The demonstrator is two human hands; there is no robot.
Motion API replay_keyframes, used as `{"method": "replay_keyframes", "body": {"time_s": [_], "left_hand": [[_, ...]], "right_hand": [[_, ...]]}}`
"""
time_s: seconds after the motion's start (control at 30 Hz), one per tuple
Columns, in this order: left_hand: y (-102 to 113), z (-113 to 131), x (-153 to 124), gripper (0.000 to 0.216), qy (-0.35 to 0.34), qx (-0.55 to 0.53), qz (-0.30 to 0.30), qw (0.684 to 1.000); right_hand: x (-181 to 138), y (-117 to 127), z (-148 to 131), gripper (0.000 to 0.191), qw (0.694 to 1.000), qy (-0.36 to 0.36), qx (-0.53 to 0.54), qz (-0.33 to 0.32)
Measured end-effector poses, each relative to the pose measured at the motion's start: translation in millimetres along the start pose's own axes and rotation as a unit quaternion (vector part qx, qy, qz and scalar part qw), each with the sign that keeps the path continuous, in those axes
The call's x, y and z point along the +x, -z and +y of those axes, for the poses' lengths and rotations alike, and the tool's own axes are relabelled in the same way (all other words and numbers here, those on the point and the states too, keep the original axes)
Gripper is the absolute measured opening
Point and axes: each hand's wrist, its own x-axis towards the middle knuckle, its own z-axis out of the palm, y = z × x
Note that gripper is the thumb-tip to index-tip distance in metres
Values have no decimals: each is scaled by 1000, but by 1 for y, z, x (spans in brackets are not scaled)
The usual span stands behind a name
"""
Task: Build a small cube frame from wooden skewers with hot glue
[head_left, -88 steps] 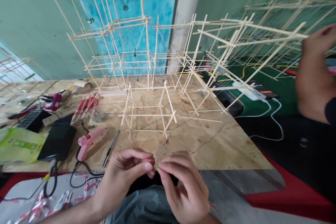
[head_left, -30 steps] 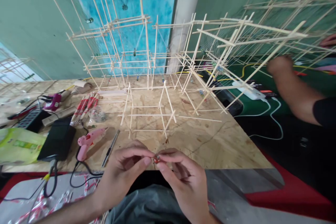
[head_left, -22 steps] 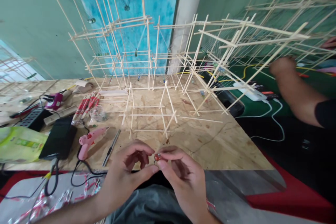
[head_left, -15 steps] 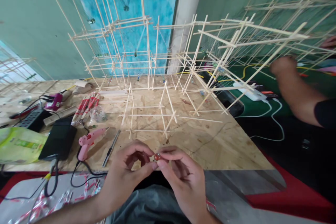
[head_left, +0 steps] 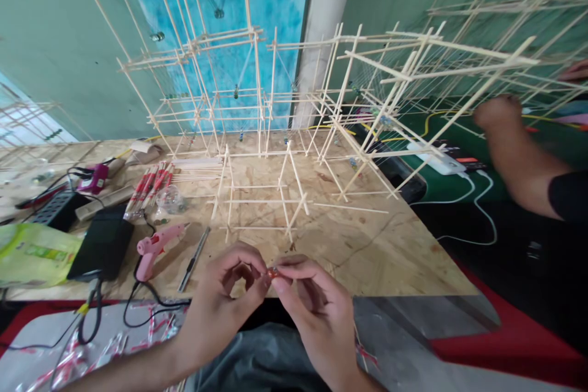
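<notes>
1. My right hand [head_left: 316,306] clamps a small, shiny red, rounded piece [head_left: 273,272] between thumb and forefinger.
2. My left hand [head_left: 225,294] meets it from the other side, thumb and forefinger at its left edge; I cannot tell whether they pinch it or only touch.
3. The piece sits between my 2 hands, near the front edge of the pale wood-chip tabletop [head_left: 390,257].
4. I judge the step in hand to be close fingertip work on this piece; any finer detail is too small to tell.
5. The next move, I think, calls for a firm right pinch and small, careful left-finger adjustments.
6. Beyond my hands stands an open frame of pale wooden sticks [head_left: 257,201], apart from them; the pink plastic glue gun [head_left: 158,244] lies to my left, untouched.
</notes>
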Motion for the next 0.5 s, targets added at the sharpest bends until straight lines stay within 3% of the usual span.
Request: {"method": "replay_keyframes", "body": {"time_s": [0.5], "left_hand": [[6, -4, 1, 7, 36, 1, -102, 994]], "right_hand": [[4, -3, -1, 5, 999, -24, 39, 10]]}}
